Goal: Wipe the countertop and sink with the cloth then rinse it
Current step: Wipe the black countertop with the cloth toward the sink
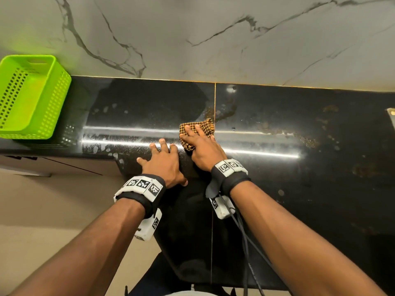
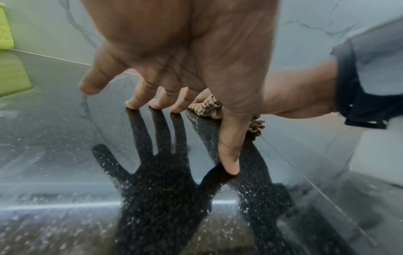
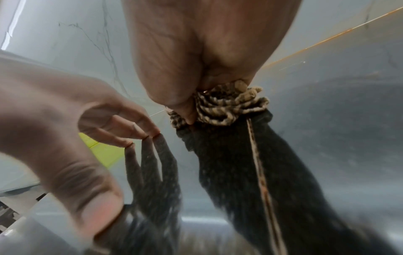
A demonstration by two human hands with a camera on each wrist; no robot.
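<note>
A brown-and-black checked cloth [image 1: 205, 126] lies on the black countertop [image 1: 277, 189], over the seam between two slabs. My right hand [image 1: 196, 139] presses down on it with straight fingers. In the right wrist view the cloth [image 3: 229, 107] is bunched under the palm, with the thumb against its folds. My left hand [image 1: 171, 163] lies flat on the counter just left of the cloth, fingers spread and holding nothing. The left wrist view shows its fingertips [image 2: 133, 105] touching the glossy surface, with the cloth [image 2: 207, 105] behind them. Brown stains [image 1: 307, 139] spread right of the cloth.
A lime-green perforated basket [image 1: 27, 97] stands at the counter's left end. A marble-patterned wall [image 1: 192, 39] rises behind the counter. A metal corner [image 1: 391, 116] shows at the right edge. The counter's front edge [image 1: 64, 155] drops to a beige floor on the left.
</note>
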